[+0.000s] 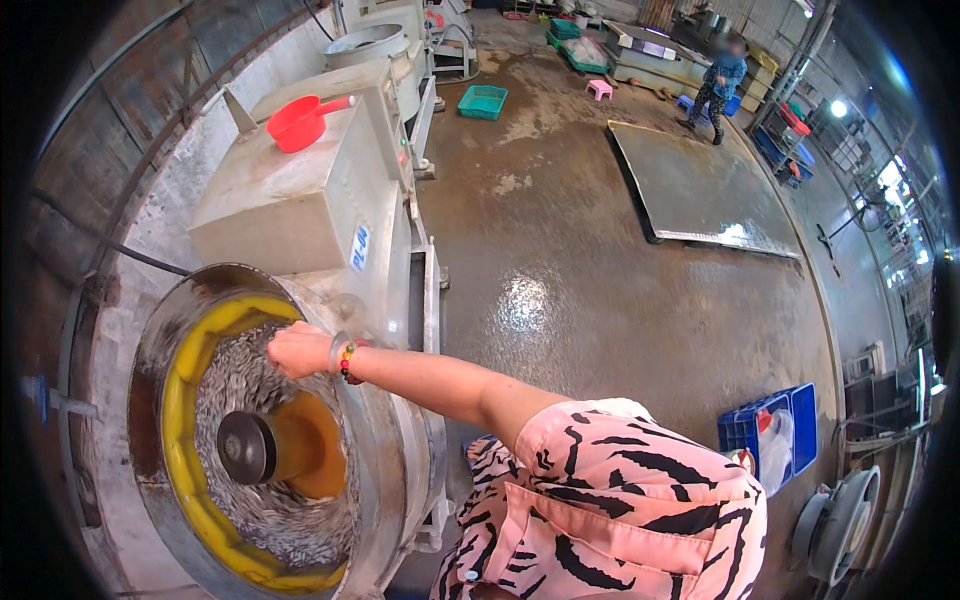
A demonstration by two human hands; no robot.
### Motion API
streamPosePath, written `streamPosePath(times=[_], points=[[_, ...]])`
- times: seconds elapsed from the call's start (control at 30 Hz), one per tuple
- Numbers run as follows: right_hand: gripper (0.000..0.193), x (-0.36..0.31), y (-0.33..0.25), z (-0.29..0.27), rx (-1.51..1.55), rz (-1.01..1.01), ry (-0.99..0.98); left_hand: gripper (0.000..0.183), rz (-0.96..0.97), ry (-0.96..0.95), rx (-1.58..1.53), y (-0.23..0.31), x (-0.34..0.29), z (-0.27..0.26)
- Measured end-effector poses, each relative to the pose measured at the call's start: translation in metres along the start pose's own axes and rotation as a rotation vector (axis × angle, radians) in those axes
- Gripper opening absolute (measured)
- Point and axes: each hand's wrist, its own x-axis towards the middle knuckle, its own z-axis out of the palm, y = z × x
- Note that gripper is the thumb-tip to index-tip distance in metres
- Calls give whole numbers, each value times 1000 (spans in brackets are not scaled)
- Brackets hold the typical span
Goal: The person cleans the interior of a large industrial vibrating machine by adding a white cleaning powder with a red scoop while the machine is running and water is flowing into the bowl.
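My right hand reaches left over the rim of a round metal bowl machine. Its fingers are curled closed above the contents, and whatever they may hold is hidden. A mass of small grey-white pieces fills the bowl, smeared as if moving. Yellow lining runs around the inner wall. From the middle rises an orange column with a dark round cap. A clear bangle and a beaded bracelet circle my right wrist. My left hand does not show.
Behind the bowl, a red dipper rests on a metal housing. A green basket sits on the wet floor. Farther right lies a large flat panel, with a person standing beyond it. Blue crates are at right.
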Motion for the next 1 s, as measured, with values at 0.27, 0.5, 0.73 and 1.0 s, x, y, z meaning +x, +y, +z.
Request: streamPosePath(times=[0.27,0.5,0.73,1.0], points=[[12,-3,-5,-9,-72,29,-63,55,1,18,-13,-11,3,-9],[13,2,-2,-3,-77,27,-102,59,-2,-16,-122,-58,42,-27],[17,3,3,-6,-25,4,-187,71,-50,-120,-373,-66,41,-39],[18,1,4,-11,-55,3,-237,74,-35,-134,-234,-39,24,-44]])
